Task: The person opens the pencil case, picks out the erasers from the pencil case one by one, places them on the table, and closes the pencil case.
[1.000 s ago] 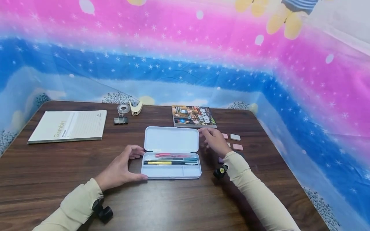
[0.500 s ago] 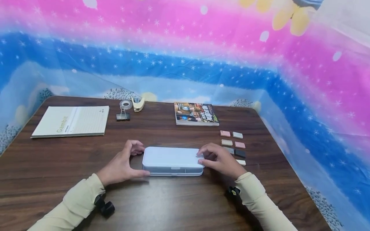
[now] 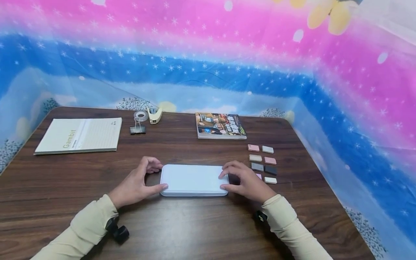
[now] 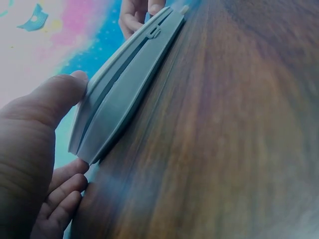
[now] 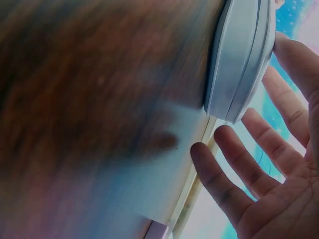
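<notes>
From the head view, a white pencil case (image 3: 194,180) lay closed and flat on the dark wooden tabletop (image 3: 195,231), nearer its front edge, about midway between the side edges. The left hand (image 3: 138,182) held the case's left end, thumb at the near corner and curled fingers at the far corner. The right hand (image 3: 247,180) held the right end the same way, fingers bent over the lid's edge. Small erasers (image 3: 262,163) sat in two rows just beyond the right hand. A notepad (image 3: 79,134) lay by the far left corner, and a book (image 3: 220,125) by the far edge.

From the left wrist, the left thumb (image 4: 55,99) pressed the case's (image 4: 124,84) end, fingers curled beneath.

From the right wrist, the right hand's fingers (image 5: 259,149) were spread loosely beside the case's (image 5: 239,55) corner, one fingertip touching its rim.
</notes>
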